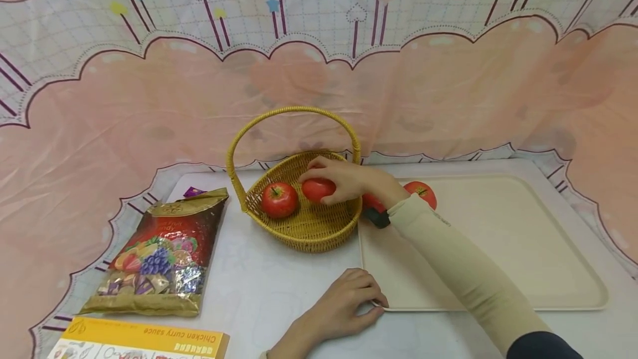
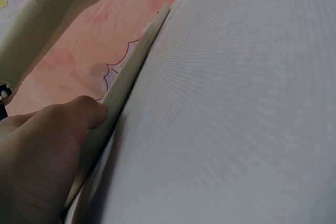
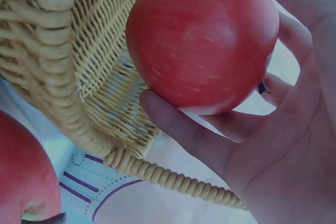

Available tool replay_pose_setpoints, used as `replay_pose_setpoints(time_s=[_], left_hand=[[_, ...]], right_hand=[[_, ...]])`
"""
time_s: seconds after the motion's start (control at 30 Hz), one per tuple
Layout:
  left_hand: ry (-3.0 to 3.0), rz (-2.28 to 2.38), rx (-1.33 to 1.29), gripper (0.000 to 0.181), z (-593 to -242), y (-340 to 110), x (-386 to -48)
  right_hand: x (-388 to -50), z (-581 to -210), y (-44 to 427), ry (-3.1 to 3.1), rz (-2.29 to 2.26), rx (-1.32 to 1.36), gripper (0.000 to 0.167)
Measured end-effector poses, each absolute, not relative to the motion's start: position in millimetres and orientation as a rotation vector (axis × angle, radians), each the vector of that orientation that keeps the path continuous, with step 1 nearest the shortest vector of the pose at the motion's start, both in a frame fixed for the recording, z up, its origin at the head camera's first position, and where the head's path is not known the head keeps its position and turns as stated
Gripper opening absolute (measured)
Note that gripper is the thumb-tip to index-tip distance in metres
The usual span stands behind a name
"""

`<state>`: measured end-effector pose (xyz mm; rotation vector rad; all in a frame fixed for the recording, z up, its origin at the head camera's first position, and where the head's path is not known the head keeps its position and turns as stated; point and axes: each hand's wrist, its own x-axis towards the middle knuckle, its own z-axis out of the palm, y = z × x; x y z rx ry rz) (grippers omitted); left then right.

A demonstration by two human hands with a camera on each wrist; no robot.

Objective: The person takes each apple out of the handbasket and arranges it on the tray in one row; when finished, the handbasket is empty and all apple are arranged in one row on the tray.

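Note:
My right hand (image 1: 346, 179) reaches into a yellow wicker basket (image 1: 319, 245) and grips a red apple (image 1: 316, 190), with fingers and thumb around it in the right wrist view. Beside it in the basket sits a second red apple (image 1: 280, 200). My left hand (image 1: 344, 306) rests at the near left corner of a cream tray (image 1: 498, 237), its fingers touching the rim; in the left wrist view the thumb (image 2: 89, 111) lies against the tray's edge. On the tray's far left is another apple (image 1: 421, 194), partly covered by my right forearm.
A bag of fruit candy (image 1: 164, 259) lies left of the basket, with a small purple wrapper (image 1: 193, 191) behind it. A yellow and white curry sauce box (image 1: 149, 337) is at the near left. The basket's tall handle (image 1: 294, 108) arches up before a patterned cloth backdrop.

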<state>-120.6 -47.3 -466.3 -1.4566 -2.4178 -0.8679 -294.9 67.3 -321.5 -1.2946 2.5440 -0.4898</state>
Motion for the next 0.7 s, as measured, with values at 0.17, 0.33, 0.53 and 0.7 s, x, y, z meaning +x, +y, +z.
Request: replay_pose_setpoints(time_s=[0.17,0.33,0.53,0.7], left_hand=[[-2.423,-0.858,-1.455,0.006,-465.9,-47.9,-120.9],[-2.426,-0.856,-1.453,0.006,-465.3,-48.0,-121.0],[-2.421,-0.847,-1.454,0.006,-465.5,-47.6,-120.8],[-2.424,-0.840,-1.455,0.006,-465.8,-47.6,-120.2]], right_hand=[[-290.8,-321.5,73.0,2.560,-0.506,-1.319,0.054],[-286.5,-321.6,79.1,2.575,-0.526,-1.330,0.055],[-280.7,-322.6,85.5,2.562,-0.603,-1.346,0.055],[-276.7,-323.6,89.7,2.581,-0.613,-1.350,0.055]])
